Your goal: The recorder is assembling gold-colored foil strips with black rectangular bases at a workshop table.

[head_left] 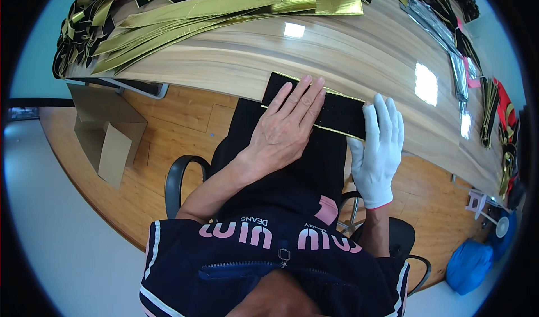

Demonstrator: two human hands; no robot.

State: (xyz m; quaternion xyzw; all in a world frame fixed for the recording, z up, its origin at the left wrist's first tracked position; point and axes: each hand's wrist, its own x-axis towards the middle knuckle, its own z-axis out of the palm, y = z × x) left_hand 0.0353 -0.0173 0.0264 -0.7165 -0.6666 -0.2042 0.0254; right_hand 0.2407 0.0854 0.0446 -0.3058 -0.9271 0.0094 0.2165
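A black fabric strip (341,115) with thin gold edges lies along the table's near edge, right in front of me. Bare and palm down, my left hand (289,118) rests flat on the strip's left part, fingers stretched out. My right hand (377,148) wears a white glove and lies at the strip's right end. Its fingers are extended, with the index finger along that end and the thumb apart by the lower corner. The glove covers the very end of the strip, so any contact beneath is hidden.
Gold strips (224,19) are piled at the table's far left beside a black-and-gold bundle (84,28). Silver and black strips (443,31) lie along the right side. An open cardboard box (109,132) stands on the floor at left, and a blue bag (469,265) at lower right.
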